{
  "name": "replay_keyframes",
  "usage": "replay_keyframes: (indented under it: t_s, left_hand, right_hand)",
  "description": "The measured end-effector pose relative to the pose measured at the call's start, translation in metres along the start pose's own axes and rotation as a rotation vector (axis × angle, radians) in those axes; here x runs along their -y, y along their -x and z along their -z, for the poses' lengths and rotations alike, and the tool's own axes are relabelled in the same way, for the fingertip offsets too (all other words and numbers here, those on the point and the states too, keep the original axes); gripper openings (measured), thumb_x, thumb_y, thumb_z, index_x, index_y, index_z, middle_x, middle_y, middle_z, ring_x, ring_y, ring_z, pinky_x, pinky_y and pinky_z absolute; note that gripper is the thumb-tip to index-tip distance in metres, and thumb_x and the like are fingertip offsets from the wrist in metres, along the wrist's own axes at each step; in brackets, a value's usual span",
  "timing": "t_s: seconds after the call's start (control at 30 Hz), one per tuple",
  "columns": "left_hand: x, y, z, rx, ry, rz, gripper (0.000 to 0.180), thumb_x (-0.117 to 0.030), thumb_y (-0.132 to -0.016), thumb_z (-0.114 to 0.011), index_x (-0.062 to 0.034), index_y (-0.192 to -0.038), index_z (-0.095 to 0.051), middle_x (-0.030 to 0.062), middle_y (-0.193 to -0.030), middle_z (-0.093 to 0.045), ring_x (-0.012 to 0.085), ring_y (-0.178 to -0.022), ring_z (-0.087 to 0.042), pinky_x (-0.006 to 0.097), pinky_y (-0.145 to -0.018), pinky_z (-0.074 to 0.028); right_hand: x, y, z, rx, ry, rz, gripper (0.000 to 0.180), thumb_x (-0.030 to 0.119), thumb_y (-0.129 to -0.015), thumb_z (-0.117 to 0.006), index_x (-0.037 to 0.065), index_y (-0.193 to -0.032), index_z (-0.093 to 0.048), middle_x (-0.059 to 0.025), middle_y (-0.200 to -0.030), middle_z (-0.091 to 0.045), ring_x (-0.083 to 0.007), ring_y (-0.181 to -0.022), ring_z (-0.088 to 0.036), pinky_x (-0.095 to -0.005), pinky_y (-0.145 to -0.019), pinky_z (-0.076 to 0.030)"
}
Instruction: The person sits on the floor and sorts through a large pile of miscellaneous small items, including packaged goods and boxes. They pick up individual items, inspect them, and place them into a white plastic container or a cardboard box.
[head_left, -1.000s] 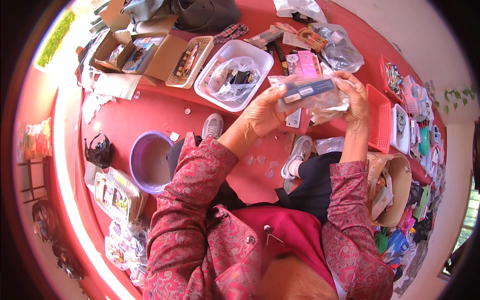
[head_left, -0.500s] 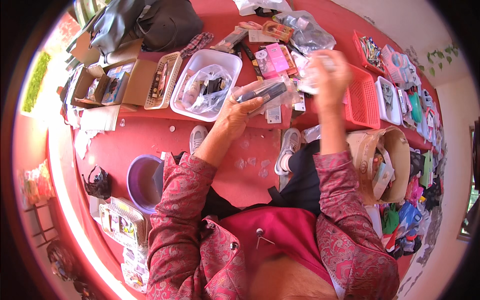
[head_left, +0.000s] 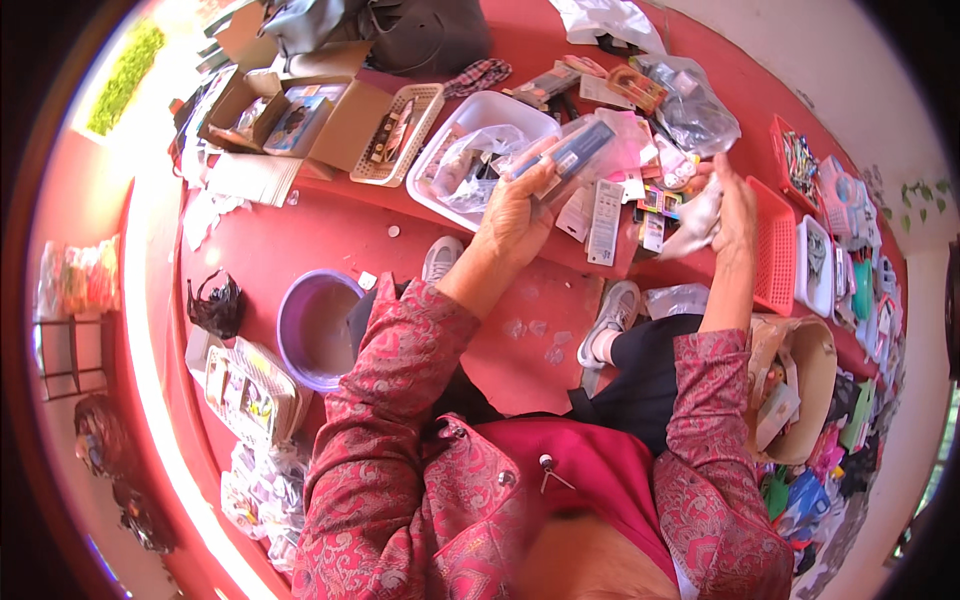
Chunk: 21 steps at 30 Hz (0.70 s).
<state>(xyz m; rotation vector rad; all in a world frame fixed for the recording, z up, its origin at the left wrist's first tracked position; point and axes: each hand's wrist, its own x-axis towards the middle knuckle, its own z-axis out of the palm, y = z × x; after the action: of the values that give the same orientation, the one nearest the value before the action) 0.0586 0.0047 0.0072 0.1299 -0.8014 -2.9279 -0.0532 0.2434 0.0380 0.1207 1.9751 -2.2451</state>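
My left hand [head_left: 517,215] is closed around a clear plastic packet [head_left: 578,152] with slim dark-blue items in it, tilted up to the right. Behind that hand, on the red-covered table, a white plastic tub [head_left: 545,118] contains a clear bag [head_left: 470,170] of small goods. A crumpled white cloth [head_left: 697,218] hangs from my closed right hand [head_left: 735,212]. Between both hands lie a pale grey remote control [head_left: 604,222] and several small packaged goods [head_left: 660,203].
A red basket [head_left: 770,245] stands right of my right hand, above a cardboard box [head_left: 810,400] of mixed items. A cream basket [head_left: 435,95] and open carton [head_left: 345,125] are at the back left. On the red floor stands a purple bucket [head_left: 290,310].
The whole view has shifted, with things appearing farther right. My right hand has moved right, away from the packet, and the cloth now hangs visibly. My left hand still grips the packet, now tilted more steeply.
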Motion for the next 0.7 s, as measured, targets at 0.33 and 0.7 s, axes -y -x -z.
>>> replay_keyframes:
  t_s: [0.33, 0.7]
  left_hand:
    - [0.018, -0.013, 0.007, -0.136, 0.208, 0.087, 0.033, -0.018, -0.087, -0.049, -0.0025, -0.115, -0.047, 0.0099, -0.11, -0.054, 0.022, -0.101, -0.054, 0.034, -0.091, -0.044]
    - [-0.003, 0.003, 0.0, -0.049, 0.33, 0.247, 0.03, -0.01, -0.084, -0.053, 0.0028, -0.111, -0.047, 0.015, -0.108, -0.055, 0.0271, -0.099, -0.056, 0.037, -0.08, -0.052]
  right_hand:
    - [0.007, 0.083, -0.116, 0.045, 0.321, 0.803, 0.014, 0.015, -0.08, -0.061, 0.004, -0.081, -0.052, -0.0045, -0.063, -0.054, -0.0115, -0.053, -0.055, -0.0249, -0.046, -0.043]
    - [0.009, -0.013, -0.046, -0.671, 0.725, 1.14, 0.02, 0.017, -0.076, -0.065, 0.0, -0.076, -0.055, -0.0106, -0.078, -0.055, -0.0222, -0.07, -0.054, -0.0341, -0.062, -0.044]
